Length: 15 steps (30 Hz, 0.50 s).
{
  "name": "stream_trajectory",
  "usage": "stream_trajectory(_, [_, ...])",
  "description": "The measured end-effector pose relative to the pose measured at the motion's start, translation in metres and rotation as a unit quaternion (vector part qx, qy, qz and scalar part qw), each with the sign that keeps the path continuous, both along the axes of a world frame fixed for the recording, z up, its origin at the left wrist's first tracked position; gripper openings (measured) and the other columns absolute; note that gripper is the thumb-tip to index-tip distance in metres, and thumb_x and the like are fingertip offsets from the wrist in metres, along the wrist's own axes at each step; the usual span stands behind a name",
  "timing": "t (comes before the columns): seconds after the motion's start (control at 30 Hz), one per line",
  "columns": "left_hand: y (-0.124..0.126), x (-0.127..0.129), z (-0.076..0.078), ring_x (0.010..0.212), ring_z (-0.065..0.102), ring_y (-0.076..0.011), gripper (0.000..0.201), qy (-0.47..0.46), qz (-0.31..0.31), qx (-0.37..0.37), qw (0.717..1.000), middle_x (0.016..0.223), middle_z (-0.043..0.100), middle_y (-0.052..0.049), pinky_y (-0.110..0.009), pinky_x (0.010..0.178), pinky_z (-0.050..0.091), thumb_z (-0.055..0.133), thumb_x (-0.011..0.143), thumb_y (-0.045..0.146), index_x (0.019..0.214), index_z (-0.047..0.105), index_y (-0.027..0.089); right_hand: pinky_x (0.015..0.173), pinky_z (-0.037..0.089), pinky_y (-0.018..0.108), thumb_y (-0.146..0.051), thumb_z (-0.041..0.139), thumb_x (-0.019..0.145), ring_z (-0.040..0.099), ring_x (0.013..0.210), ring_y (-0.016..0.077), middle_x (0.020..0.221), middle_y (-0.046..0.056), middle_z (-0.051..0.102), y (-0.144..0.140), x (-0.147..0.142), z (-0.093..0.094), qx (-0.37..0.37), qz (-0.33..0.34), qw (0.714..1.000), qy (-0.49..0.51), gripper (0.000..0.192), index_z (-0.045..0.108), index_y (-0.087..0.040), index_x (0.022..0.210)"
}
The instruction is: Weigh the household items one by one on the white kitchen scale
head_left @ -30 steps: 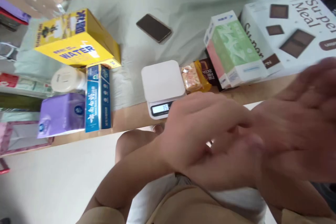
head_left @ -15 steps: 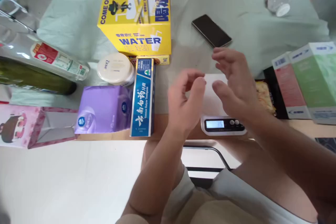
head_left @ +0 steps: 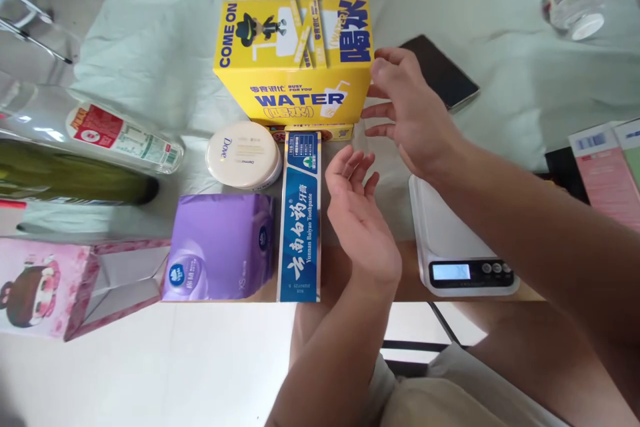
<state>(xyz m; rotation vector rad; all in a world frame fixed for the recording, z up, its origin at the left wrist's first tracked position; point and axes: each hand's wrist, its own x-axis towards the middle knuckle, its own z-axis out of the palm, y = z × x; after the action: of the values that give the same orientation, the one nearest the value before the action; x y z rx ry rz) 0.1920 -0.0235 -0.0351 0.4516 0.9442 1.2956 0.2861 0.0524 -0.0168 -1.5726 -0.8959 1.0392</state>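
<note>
The left hand (head_left: 363, 217), fingers apart and loosely curled, is just right of the blue box (head_left: 301, 227); the purple pack (head_left: 220, 247) sits beyond that box to the hand's left, and the scale (head_left: 453, 230) to its right. Farther off, the right hand (head_left: 413, 103) spreads its fingers at the right side of the yellow box (head_left: 295, 65); contact I cannot tell. Just past this hand, partly behind it, lies the phone (head_left: 443, 73).
</note>
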Motion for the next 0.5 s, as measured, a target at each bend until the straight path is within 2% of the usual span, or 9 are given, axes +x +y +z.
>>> stream_trajectory(0.13, [0.000,0.003,-0.001,0.122,0.064,-0.0236,0.045,-0.005,-0.010,-0.010,1.000,0.125,0.062,-0.010,-0.038,0.101,0.051,0.036,0.095,0.057,0.120,0.057,0.026,0.070,0.043,0.030,-0.078,0.069,0.076,0.060,0.088,0.0136,0.112,0.001,0.065,0.007,0.000,0.002,0.004,-0.011,0.997,0.077,0.063,0.058,-0.028,0.114])
stream_trajectory(0.27, [0.005,0.001,-0.004,0.121,0.064,-0.0227,0.044,-0.009,0.003,-0.009,1.000,0.126,0.062,-0.009,-0.036,0.100,0.050,0.039,0.095,0.057,0.120,0.058,0.025,0.066,0.038,0.028,-0.082,0.074,0.070,0.050,0.078,0.0099,0.108,0.002,0.061,0.012,0.002,0.004,-0.002,-0.008,0.994,0.108,0.069,0.060,-0.025,0.107])
stream_trajectory(0.37, [0.006,0.001,-0.005,0.122,0.064,-0.0232,0.045,-0.002,0.002,-0.014,1.000,0.126,0.062,-0.010,-0.037,0.101,0.050,0.038,0.095,0.057,0.121,0.058,0.025,0.071,0.041,0.030,-0.077,0.077,0.071,0.059,0.089,0.0134,0.114,0.000,0.068,0.017,0.000,0.005,-0.018,-0.002,0.997,0.071,0.065,0.057,-0.026,0.106])
stream_trajectory(0.5, [0.005,0.002,-0.004,0.126,0.065,-0.0246,0.047,0.008,0.001,-0.019,1.000,0.128,0.063,-0.010,-0.040,0.103,0.051,0.033,0.097,0.059,0.121,0.057,0.026,0.086,0.051,0.039,-0.072,0.070,0.082,0.068,0.103,0.0196,0.118,-0.001,0.072,0.021,-0.001,0.005,-0.065,0.009,0.996,0.055,0.055,0.057,-0.028,0.111])
